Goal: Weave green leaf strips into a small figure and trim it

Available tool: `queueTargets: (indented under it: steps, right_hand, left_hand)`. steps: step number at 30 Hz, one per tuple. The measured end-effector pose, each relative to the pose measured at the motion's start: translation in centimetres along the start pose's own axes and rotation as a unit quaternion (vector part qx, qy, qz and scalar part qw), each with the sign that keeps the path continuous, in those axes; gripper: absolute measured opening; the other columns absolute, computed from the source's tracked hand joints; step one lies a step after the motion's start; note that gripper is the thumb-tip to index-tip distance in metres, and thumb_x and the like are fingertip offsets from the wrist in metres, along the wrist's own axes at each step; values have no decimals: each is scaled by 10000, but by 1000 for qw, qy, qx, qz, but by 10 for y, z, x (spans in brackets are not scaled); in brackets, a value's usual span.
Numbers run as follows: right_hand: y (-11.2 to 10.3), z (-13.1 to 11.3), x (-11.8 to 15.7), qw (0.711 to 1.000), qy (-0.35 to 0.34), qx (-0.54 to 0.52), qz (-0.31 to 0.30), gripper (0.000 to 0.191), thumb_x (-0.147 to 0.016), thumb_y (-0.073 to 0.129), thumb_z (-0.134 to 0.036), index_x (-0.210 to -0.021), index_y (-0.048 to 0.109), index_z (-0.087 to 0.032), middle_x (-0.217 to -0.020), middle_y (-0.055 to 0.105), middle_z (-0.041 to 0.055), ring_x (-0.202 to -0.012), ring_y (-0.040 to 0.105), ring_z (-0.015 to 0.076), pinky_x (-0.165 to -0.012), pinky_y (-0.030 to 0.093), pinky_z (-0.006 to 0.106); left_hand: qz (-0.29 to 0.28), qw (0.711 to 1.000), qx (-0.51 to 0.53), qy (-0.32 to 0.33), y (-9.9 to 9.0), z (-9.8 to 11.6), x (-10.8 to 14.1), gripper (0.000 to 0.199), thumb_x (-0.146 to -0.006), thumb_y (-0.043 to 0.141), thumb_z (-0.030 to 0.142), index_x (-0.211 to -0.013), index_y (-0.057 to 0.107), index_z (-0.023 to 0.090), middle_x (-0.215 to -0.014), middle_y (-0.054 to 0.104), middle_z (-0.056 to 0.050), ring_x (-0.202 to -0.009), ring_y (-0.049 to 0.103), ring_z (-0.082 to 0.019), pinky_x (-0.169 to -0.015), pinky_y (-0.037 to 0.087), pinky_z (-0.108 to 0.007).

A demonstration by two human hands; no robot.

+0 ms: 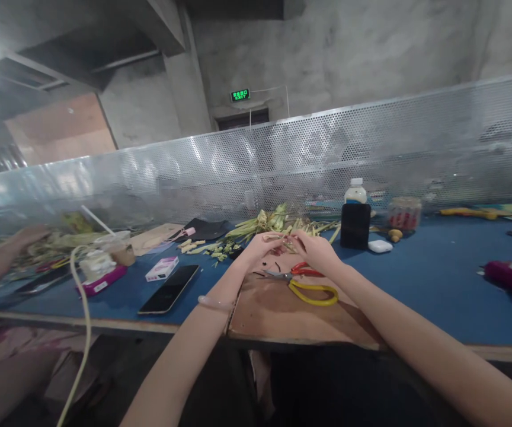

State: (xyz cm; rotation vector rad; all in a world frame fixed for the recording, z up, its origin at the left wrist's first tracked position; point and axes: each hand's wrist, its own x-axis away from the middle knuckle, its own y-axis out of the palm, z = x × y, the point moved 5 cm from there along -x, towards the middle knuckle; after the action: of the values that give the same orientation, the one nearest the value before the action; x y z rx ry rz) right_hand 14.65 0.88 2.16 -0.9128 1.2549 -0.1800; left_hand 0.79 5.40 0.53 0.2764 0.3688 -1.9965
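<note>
My left hand [262, 250] and my right hand [312, 249] come together above the far part of a wooden board [260, 314]. Their fingers are pinched close to each other, and whatever lies between them is too small to make out. Just beyond them is a pile of pale green plant stalks and leaves [278, 218]. Under my right hand lie scissors with yellow handles [313, 293], beside a red-handled tool [306, 270]. Small dark bits are scattered on the board near my left hand.
On the blue table [438, 284], a phone [169, 289], a small box [162, 268], a tissue pack [100, 279] and a cup [120, 249] are left. Right are a black upright device [355, 225], bottle [356, 191], white case [380, 246] and jar [405, 213]. Another person's arm [5, 255] reaches in far left.
</note>
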Motion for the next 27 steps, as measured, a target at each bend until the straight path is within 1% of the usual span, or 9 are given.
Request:
queueTargets:
  steps: [3, 5, 7, 9, 12, 14, 22, 25, 27]
  right_hand:
    - [-11, -5, -1, 993, -45, -27, 111, 268, -882, 379, -318, -996, 577, -177, -915, 612, 82, -885, 492, 210, -759, 354, 303]
    - [-11, -9, -1, 988, -73, -21, 135, 270, -859, 435, -321, -1050, 579, -197, -978, 593, 84, -920, 442, 227, -822, 319, 349]
    - [-8, -11, -1, 987, -85, -17, 133, 263, -848, 465, -314, -1072, 580, -237, -1011, 586, 66, -934, 413, 231, -831, 297, 366]
    - [-5, -13, -1, 988, -96, -22, 121, 218, -852, 465, -295, -1007, 610, -251, -982, 599, 47, -935, 401, 227, -830, 285, 362]
    - [-6, -14, -1, 988, -102, -36, 108, 205, -865, 440, -280, -888, 637, -229, -903, 612, 41, -907, 404, 212, -830, 279, 349]
    - [-9, -14, -1, 989, -101, -37, 106, 226, -873, 419, -268, -851, 637, -211, -880, 610, 45, -900, 401, 206, -838, 277, 347]
    - [-14, -12, 4, 985, -133, 17, 106, 203, -846, 423, -189, -832, 624, -173, -865, 604, 67, -899, 374, 210, -849, 268, 357]
    - [-13, -13, 4, 983, -139, 16, 119, 190, -849, 426, -196, -829, 612, -163, -856, 601, 65, -895, 379, 208, -846, 278, 344]
    - [-14, -13, 2, 982, -135, 14, 132, 189, -859, 422, -215, -850, 603, -160, -884, 598, 65, -904, 386, 208, -848, 282, 334]
  left_hand:
    - [-18, 999, -44, 16, 6, 3, 1, 357, -671, 648, 299, -968, 600, 105, -668, 652, -46, -593, 575, -125, -620, 457, -259]
    - [-29, 996, -74, 37, 11, 4, 0, 262, -687, 613, 243, -905, 613, 97, -685, 650, -48, -620, 580, -131, -624, 458, -255]
    - [-26, 991, -114, 62, 15, 4, -1, 158, -693, 564, 186, -815, 614, 98, -682, 641, -40, -630, 579, -132, -614, 454, -243]
    - [-5, 980, -178, 86, 18, 4, -2, 110, -708, 512, 170, -726, 600, 108, -634, 621, -23, -596, 565, -123, -590, 446, -231]
    - [24, 956, -269, 113, 24, 7, 0, 171, -742, 452, 182, -653, 585, 124, -592, 606, -21, -563, 553, -117, -576, 438, -221]
    - [31, 947, -296, 119, 28, 10, 1, 186, -747, 444, 177, -635, 584, 128, -600, 613, -30, -568, 561, -121, -575, 437, -217]
    - [-10, 960, -254, 119, 33, 8, 2, 222, -779, 448, 237, -679, 609, 122, -617, 613, -37, -574, 557, -119, -555, 436, -206]
    - [-5, 959, -258, 120, 31, 7, 2, 212, -772, 469, 256, -694, 617, 127, -630, 624, -37, -588, 565, -124, -569, 435, -211]
    - [19, 964, -243, 108, 28, 7, 1, 216, -772, 478, 282, -718, 622, 130, -628, 630, -37, -592, 571, -130, -567, 437, -216]
